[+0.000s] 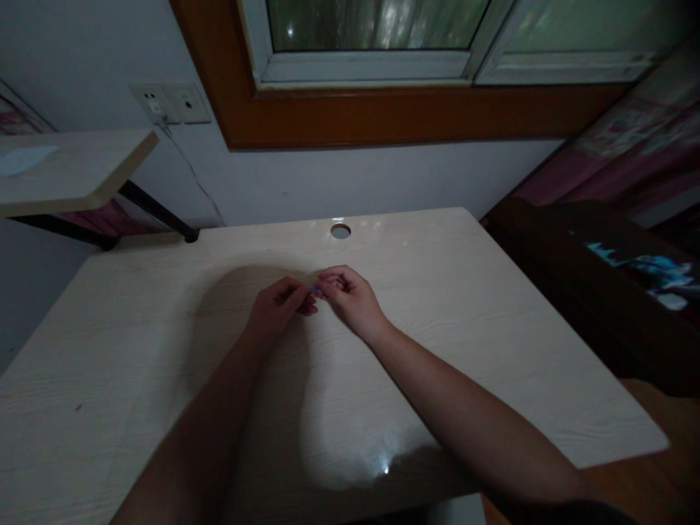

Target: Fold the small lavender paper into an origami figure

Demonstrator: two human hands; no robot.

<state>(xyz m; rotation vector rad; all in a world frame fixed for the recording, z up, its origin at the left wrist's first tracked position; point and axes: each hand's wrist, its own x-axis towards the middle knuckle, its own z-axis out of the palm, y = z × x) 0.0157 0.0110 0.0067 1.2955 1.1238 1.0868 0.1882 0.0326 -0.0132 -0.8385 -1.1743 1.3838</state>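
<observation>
Both hands meet above the far middle part of the pale wood-grain desk point(432, 292). Between their fingertips is a small bluish-purple object point(314, 289), mostly covered and too small to name. My left hand point(278, 302) pinches its left end between thumb and fingers. From the other side, my right hand point(353, 295) closes on it with thumb and bent forefinger. The fingers of the two hands almost touch, and the right wrist is low over the desktop.
A round cable hole point(340, 231) lies behind the hands near the desk's back edge. On the left, a raised shelf point(82, 164) stands on black legs. A wall socket point(169, 103) has a cord hanging from it. Dark furniture point(574, 292) is beyond the desk's right edge.
</observation>
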